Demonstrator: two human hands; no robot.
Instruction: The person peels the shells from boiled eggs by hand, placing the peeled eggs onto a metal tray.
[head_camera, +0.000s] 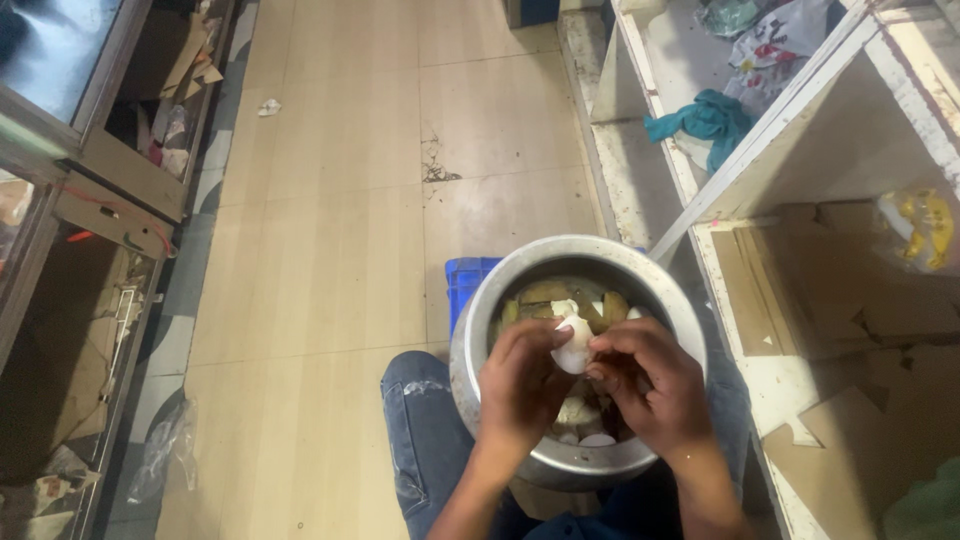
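Observation:
A round metal pot (480, 320) rests on my lap, holding brownish peels and several pale pieces. Over its middle, my left hand (520, 385) and my right hand (650, 385) both grip one small white egg-like piece (575, 345) between the fingertips. The thumbs press on its top. Part of the pot's contents is hidden under my hands.
A blue crate (465, 285) sits behind the pot on the tan tiled floor (330, 250). White shelves (800, 120) stand to the right with a teal cloth (705, 120) and cardboard (870, 300). A glass-fronted counter (90, 150) lines the left.

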